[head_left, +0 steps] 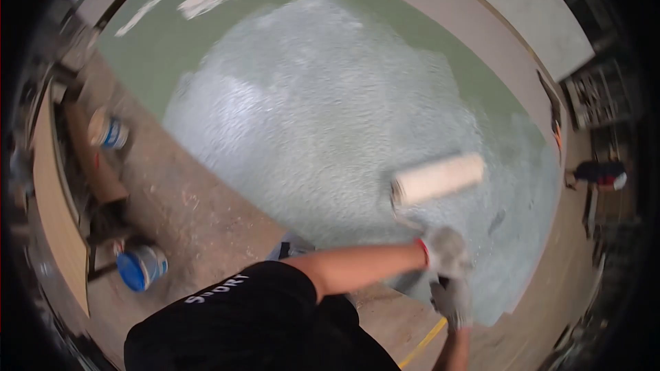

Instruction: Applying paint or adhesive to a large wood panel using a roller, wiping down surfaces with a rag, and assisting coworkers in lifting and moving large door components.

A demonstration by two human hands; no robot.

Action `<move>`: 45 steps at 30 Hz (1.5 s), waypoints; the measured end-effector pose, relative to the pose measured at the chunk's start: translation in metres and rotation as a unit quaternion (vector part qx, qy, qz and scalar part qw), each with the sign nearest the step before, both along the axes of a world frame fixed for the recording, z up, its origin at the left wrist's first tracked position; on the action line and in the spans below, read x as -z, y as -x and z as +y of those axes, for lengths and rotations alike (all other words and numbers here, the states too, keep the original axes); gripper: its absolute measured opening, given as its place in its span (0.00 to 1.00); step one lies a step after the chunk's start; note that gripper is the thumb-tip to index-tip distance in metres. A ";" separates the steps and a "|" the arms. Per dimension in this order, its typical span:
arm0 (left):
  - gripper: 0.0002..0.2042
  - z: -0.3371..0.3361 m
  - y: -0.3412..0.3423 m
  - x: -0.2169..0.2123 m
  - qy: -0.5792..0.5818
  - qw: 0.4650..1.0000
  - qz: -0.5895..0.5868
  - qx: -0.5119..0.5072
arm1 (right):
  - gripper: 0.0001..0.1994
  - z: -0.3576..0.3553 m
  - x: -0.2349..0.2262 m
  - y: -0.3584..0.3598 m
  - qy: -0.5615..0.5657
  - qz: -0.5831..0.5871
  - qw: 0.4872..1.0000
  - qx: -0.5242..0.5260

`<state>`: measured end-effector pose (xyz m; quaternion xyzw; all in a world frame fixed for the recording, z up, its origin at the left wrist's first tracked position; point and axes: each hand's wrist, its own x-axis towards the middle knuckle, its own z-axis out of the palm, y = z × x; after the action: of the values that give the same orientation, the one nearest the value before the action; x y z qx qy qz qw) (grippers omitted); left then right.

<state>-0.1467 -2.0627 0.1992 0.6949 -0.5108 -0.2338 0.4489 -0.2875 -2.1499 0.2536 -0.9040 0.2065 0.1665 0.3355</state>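
A paint roller with a thick cream sleeve (440,180) rests on a large green board (148,62). Wet whitish coating (330,96) covers much of that board, with streaks and a glossy patch toward the left. My left hand (448,253), in a grey glove with a red cuff, closes round the roller's handle near its frame. Lower on the same handle, my right hand (452,302) wraps its gloved fingers round the dark grip. Both hands are somewhat blurred, and most of the handle is hidden beneath them.
On the floor at left stand a white bucket (108,130) and a blue-topped bucket (141,268), near a long pale wooden panel (58,192). A white panel (526,14) lies beyond the board. Another person (601,174) is far right. Yellow tape (425,343) marks the floor below.
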 end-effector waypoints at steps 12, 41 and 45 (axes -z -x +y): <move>0.27 0.015 -0.030 0.007 -0.033 0.993 0.029 -0.105 | 0.10 0.013 -0.013 -0.040 0.235 -0.083 0.964 -0.093; 0.23 0.715 -0.637 0.068 -0.173 0.911 -0.183 -0.325 | 0.19 0.652 0.033 -0.687 0.073 -0.097 0.926 -0.356; 0.19 0.588 -0.492 0.003 -0.146 0.967 -0.059 -0.198 | 0.13 0.543 -0.002 -0.533 0.112 -0.028 0.958 -0.262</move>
<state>0.3456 -1.4752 0.1957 0.8528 -0.3488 -0.1714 0.3489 0.2456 -1.6070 0.2556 -0.9623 -0.0298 0.1992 0.1826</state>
